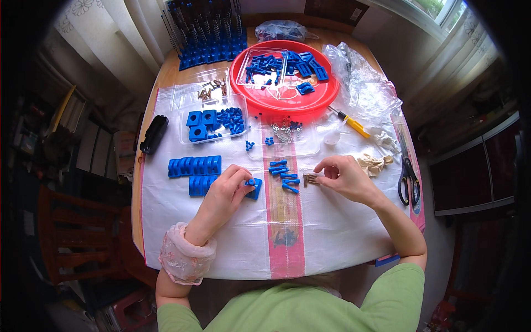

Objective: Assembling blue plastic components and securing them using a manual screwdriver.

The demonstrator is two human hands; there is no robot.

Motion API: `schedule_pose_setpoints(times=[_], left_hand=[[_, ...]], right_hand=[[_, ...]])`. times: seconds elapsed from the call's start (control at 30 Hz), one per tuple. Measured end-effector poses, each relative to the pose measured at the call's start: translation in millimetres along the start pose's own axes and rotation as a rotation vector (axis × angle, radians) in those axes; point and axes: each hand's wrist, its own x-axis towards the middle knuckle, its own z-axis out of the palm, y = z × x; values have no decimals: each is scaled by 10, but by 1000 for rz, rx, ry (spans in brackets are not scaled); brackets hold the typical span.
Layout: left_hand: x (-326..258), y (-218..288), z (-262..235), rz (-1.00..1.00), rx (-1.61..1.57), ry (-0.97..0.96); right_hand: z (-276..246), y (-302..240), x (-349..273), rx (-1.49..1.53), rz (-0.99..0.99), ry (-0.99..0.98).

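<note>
Left and right hands are both held on the near side of the red tray (271, 100). By the left hand (223, 189), to the tray's near left, a small blue piece (251, 182) is gripped between thumb and fingertips, at a blue block (256, 191). The right hand (351, 178) is placed to the tray's near right, its thumb and fingers curled over brown pins (310, 180); whether one is pinched cannot be told.

Between the hands, straight out from the tray's near side, slender blue levers (290, 176) are laid in a loose column. Farther to the tray's near left, ribbed blue blocks (194, 166) are lined up in two rows. Closer to the tray on that side, square blue blocks (209, 117) and small blue parts (230, 119) are held in a clear box (184, 130). Small metal nuts (285, 131) are scattered just off the tray's near edge. To its right, a yellow-handled screwdriver (354, 125) and, farther toward the near side, black-handled scissors (409, 182) are laid. More blue parts (265, 69) are heaped within the tray.
</note>
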Motion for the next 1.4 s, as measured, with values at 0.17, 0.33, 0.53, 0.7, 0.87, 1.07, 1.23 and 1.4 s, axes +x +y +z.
schedule_pose_setpoints(times=[0.17,0.33,0.53,0.7,0.87,1.07,1.23,1.4], left_hand=[[11,14,-3,-30,-12,-18],[17,-1,-5,-23,-9,-18],[15,6,-9,-41,-16,-19],[15,-2,-1,-34,-25,-21],[9,13,-8,-45,-25,-22],[10,3,-11,-41,-24,-26],[4,2,-9,-40,-30,-22],[9,-3,0,-27,-30,-19]], right_hand=[[155,135,-23,62,-32,110],[227,153,22,62,-46,149],[203,158,3,114,-19,130],[152,142,-3,113,23,99],[103,140,-30,133,16,81],[192,191,-49,116,-103,86],[87,88,-72,95,0,43],[-87,34,-112,56,-34,163]])
